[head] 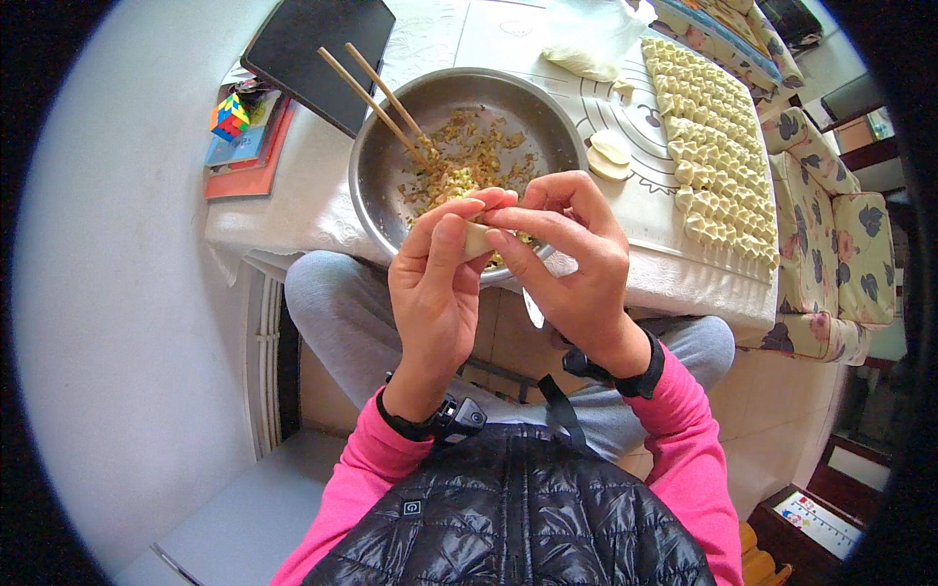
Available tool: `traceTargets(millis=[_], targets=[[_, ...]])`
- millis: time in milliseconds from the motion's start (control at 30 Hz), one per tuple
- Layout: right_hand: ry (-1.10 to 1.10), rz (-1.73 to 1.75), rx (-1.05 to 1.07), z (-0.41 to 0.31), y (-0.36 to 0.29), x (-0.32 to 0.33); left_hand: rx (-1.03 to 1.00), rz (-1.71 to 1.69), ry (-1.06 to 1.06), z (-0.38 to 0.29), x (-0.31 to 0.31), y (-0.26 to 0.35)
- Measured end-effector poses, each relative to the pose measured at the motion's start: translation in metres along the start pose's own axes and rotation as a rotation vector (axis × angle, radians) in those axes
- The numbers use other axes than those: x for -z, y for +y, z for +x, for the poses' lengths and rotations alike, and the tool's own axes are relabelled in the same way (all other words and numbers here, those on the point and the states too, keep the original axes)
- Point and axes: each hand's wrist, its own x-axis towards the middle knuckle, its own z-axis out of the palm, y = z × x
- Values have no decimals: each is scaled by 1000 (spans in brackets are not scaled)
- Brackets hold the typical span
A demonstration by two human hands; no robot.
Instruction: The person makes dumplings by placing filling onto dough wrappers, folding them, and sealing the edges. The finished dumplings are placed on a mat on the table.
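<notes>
Between my fingertips is a pale dumpling [478, 242], its wrapper folded over and partly hidden by my fingers. My left hand [440, 286] holds it from the left, thumb along its near side. From the right, the thumb and forefinger of my right hand [575, 249] pinch its edge. Both hands are over the near rim of a steel bowl [366, 198]. Chopped filling [476, 150] is spread across the bowl's bottom, and a pair of wooden chopsticks [381, 102] leans on its far left rim with the tips in the filling.
Right of the bowl, a few round wrappers [609, 155] lie on a printed pastry mat [637, 209]. Rows of shaped dumplings [714, 154] fill the table's right side. Dough in a plastic bag [586, 62] sits behind. At left are a black tablet-like panel [315, 55], books [242, 179] and a puzzle cube [230, 117].
</notes>
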Motion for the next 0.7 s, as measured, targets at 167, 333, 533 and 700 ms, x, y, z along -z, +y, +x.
traceTargets(millis=[167, 333, 533, 700], targets=[[-32, 8, -6, 1, 1, 1, -7, 14, -7, 0, 0, 0], [-43, 80, -5, 5, 4, 2, 18, 14, 5, 0, 1, 0], [-112, 294, -377, -3, 3, 14, -9, -72, 38, 3, 2, 0], [-164, 412, -469, -9, 1, 9, 14, -93, 8, 1, 1, -2]])
